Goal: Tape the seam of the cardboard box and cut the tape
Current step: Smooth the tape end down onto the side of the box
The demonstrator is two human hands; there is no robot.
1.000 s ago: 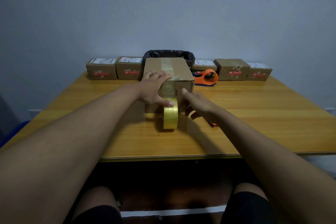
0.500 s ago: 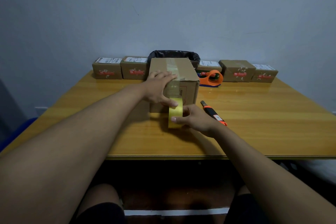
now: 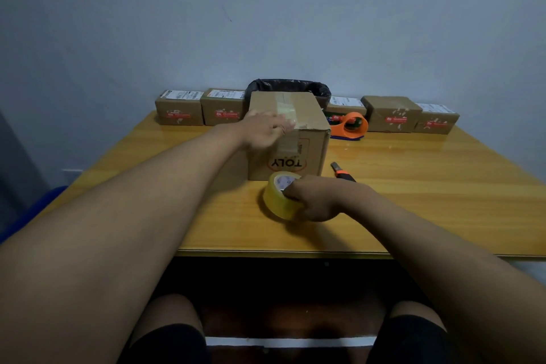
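Corrugated cardboard box (image 3: 307,115) sits mid-table; left hand (image 3: 266,128) presses flat, fingers spread, on its taped top; right hand (image 3: 317,199) grips the glossy yellow tape roll (image 3: 277,199).

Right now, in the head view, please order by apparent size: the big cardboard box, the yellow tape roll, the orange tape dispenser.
1. cardboard box, clearly largest.
2. and 3. tape roll and orange tape dispenser look alike; the roll is nearer the camera, so no ranking.
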